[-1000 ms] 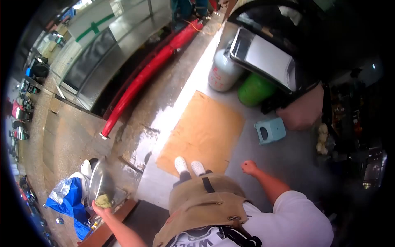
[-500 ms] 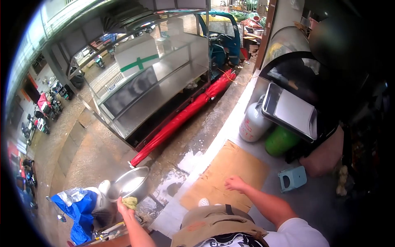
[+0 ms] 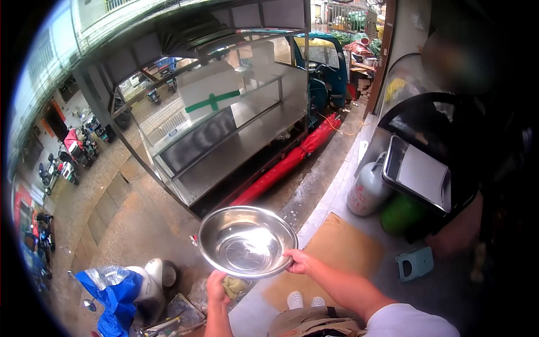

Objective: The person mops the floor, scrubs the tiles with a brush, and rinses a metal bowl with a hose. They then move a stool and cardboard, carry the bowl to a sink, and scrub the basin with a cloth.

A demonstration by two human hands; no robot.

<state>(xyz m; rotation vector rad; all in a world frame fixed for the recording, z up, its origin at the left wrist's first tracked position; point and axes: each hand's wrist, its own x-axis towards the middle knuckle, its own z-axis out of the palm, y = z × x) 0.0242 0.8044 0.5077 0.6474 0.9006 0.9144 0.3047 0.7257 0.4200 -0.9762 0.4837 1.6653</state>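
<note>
A shiny round metal basin [image 3: 241, 238] is in front of me, its inside facing up toward me. My left hand [image 3: 217, 287] is closed at its lower left rim, with a crumpled yellow-green cloth [image 3: 232, 285] in the same grip. The left fingertips are partly hidden behind the basin and cloth. On the right side, my right hand [image 3: 297, 262] grips the rim, thumb on top and fingers underneath.
A cart with glass panels [image 3: 202, 140] stands ahead, a long red bundle [image 3: 292, 160] along its side. A blue-covered scooter [image 3: 115, 292] is at lower left. To the right are a grey gas cylinder [image 3: 368, 191], a tray [image 3: 418, 174], a small stool [image 3: 415, 264] and cardboard [image 3: 342, 253] on the floor.
The basin has moved right and closer to me, along with my left hand and the cloth. My right hand, empty before, has come left and taken hold of its rim.
</note>
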